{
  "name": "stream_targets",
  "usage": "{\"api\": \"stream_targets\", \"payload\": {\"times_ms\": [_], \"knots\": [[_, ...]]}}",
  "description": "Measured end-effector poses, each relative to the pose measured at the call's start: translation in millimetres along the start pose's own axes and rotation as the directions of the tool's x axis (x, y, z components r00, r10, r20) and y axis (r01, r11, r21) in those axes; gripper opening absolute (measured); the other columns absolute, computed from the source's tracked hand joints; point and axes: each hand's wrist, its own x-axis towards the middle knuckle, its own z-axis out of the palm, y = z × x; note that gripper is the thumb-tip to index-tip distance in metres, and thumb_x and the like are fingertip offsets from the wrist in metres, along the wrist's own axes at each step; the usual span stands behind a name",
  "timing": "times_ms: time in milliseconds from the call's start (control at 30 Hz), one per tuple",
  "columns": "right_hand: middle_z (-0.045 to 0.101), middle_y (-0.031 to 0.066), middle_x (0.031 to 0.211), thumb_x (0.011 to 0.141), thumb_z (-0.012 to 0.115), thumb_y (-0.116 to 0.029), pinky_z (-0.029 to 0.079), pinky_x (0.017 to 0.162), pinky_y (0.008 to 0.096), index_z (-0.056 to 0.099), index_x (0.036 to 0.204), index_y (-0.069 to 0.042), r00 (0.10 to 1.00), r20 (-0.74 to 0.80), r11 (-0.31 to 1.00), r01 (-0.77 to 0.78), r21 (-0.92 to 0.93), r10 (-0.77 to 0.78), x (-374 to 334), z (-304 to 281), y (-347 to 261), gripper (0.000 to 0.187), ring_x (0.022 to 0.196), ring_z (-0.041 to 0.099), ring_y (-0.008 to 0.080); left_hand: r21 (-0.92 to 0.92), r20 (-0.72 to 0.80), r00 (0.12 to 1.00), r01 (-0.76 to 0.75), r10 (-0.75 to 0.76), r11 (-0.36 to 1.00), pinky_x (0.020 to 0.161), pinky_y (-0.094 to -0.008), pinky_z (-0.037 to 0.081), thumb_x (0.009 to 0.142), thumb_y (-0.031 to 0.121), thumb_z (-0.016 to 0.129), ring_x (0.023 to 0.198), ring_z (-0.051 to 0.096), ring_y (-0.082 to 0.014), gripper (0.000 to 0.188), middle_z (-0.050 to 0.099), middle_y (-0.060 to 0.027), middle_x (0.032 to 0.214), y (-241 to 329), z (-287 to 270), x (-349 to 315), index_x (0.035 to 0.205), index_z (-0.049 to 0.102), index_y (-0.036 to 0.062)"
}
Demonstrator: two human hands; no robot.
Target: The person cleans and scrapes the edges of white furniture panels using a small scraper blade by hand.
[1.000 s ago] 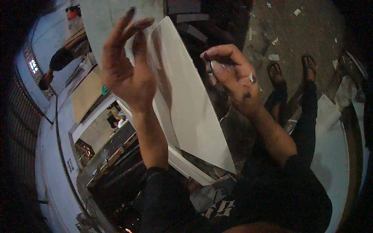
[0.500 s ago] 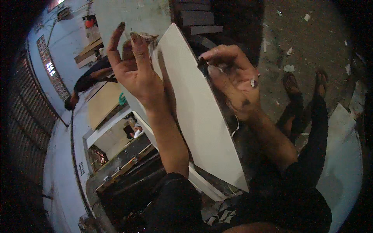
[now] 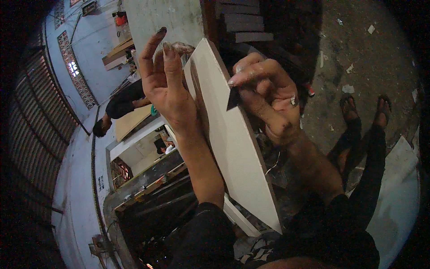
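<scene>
A long white board (image 3: 237, 152) with a pointed upper end stands tilted between my hands. My right hand (image 3: 271, 94) is at its right edge, fingers curled and white dust on the fingertips. Between thumb and fingers it pinches a small dark triangular piece (image 3: 232, 99), which lies against the board's face near that edge. My left hand (image 3: 168, 85) is raised along the board's left side, its forearm beside the board. The left thumb and fingers stretch upward with dark-smudged tips, and no held thing shows in them.
Stacked pale boards (image 3: 248, 36) lie beyond my right hand. Sandalled feet (image 3: 349, 110) rest on a floor strewn with white scraps. A person in dark clothing (image 3: 123, 99) bends at the left. A pale sheet (image 3: 394, 193) lies at the lower right.
The dark triangular piece now shows against the board's face at my right fingertips. My left hand and the board's upper end have shifted slightly right and down in the picture.
</scene>
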Motion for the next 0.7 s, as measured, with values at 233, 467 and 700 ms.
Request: {"api": "stream_targets", "payload": {"times_ms": [233,467,700], "knots": [[0.054,0.0089,0.098,0.083,0.064,0.001,0.042,0.084,0.0264,0.063,0.098,-0.004,0.996,0.053,0.996,0.076,0.045,-0.078,4.0,-9.0,8.7,0.016,0.092,0.053,0.0150,0.003,0.005,1.000,0.029,-0.029,1.000,0.082,-0.0235,0.046,0.094,0.012,0.056,0.093,0.057,-0.0105,0.030,0.058,-0.0106,0.118,-0.7,2.9,0.3,0.120,0.053,-0.0026],[0.049,0.0118,0.099,0.087,0.062,-0.005,0.037,0.081,0.0266,0.062,0.096,-0.005,0.983,0.114,0.989,0.147,0.012,-0.147,6.2,-16.1,17.6,0.009,0.087,0.046,0.0145,0.012,0.011,0.999,0.038,-0.039,0.999,0.080,-0.0222,0.046,0.094,0.014,0.057,0.090,0.058,-0.0105,0.027,0.060,-0.0115,0.114,-4.2,1.8,0.7,0.116,0.057,-0.0025],[0.057,0.0083,0.099,0.079,0.067,0.004,0.045,0.083,0.0252,0.068,0.091,-0.003,0.994,0.094,0.991,0.052,0.126,-0.064,3.9,-19.7,18.2,0.014,0.091,0.056,0.0137,-0.055,0.008,1.000,0.014,-0.014,0.998,0.077,-0.0230,0.048,0.095,0.015,0.057,0.085,0.061,-0.0120,0.026,0.062,-0.0126,0.112,-2.0,2.8,0.8,0.113,0.058,-0.0029]]}}
